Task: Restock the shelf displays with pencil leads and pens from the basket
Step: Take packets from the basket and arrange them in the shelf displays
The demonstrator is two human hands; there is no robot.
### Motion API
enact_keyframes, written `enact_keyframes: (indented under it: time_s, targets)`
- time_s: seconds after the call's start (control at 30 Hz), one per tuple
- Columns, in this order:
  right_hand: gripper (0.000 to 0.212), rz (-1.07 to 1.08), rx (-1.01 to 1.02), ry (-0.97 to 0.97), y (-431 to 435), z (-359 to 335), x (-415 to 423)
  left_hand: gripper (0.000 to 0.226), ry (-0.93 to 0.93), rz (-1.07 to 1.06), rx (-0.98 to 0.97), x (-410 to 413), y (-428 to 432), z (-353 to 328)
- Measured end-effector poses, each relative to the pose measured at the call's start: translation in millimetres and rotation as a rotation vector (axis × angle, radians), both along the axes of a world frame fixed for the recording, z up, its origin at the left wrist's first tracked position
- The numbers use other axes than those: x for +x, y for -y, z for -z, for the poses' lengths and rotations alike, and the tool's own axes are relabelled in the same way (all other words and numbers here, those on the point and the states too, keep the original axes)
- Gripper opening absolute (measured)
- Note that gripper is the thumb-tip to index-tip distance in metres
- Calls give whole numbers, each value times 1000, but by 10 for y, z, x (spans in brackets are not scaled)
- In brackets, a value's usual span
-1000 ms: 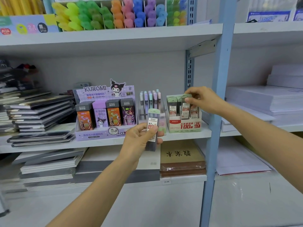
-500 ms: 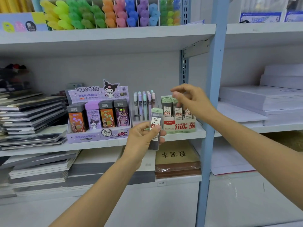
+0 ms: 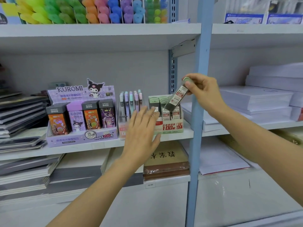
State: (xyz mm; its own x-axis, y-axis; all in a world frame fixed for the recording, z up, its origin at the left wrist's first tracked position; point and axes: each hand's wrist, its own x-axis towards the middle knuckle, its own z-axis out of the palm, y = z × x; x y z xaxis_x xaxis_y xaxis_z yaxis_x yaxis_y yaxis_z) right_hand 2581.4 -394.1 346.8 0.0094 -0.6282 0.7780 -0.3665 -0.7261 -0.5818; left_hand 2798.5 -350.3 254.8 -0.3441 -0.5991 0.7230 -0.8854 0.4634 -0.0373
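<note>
My right hand (image 3: 202, 93) pinches the green cap end of a clear pencil lead case (image 3: 176, 97), which hangs tilted just above the green-and-white 0.7 lead display box (image 3: 168, 127) on the middle shelf. That box holds several similar cases. My left hand (image 3: 141, 128) is spread with straight fingers in front of the box's left side and the small pen display (image 3: 130, 104), holding nothing. Left of the pens stands the purple Kuromi lead display (image 3: 82, 115). No basket is in view.
Colourful highlighters (image 3: 91, 10) fill the top shelf. Stacked notebooks (image 3: 21, 115) lie at the left, white paper reams (image 3: 268, 95) at the right beyond the blue upright post (image 3: 199, 112). A brown wrapped book (image 3: 165, 161) lies on the shelf below.
The lead case passed from my left hand to my right, which lifted it over the green box. My left hand opened and now hovers flat before the displays.
</note>
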Motion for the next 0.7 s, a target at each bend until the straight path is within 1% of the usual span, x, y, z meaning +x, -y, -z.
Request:
enact_keyframes:
  time_s: [0.07, 0.13, 0.2, 0.33, 0.5, 0.6, 0.7]
  targets:
    - [18, 28, 2, -74, 33, 74, 79, 75, 125, -86, 43, -7, 57, 63]
    - [17, 60, -10, -159, 57, 150, 157, 79, 152, -122, 74, 5, 99, 107]
    - [16, 89, -19, -257, 74, 187, 188, 79, 175, -129, 80, 22, 118, 119]
    - [16, 59, 73, -413, 108, 180, 187, 75, 208, -127, 63, 48, 141, 118]
    - [17, 68, 74, -373, 204, 250, 278, 74, 235, -137, 57, 52, 161, 137]
    - [18, 165, -19, -447, 283, 330, 313, 74, 232, -124, 68, 63, 153, 130]
    - [27, 252, -41, -518, 288, 386, 335, 69, 202, -48, 52, 103, 88, 142]
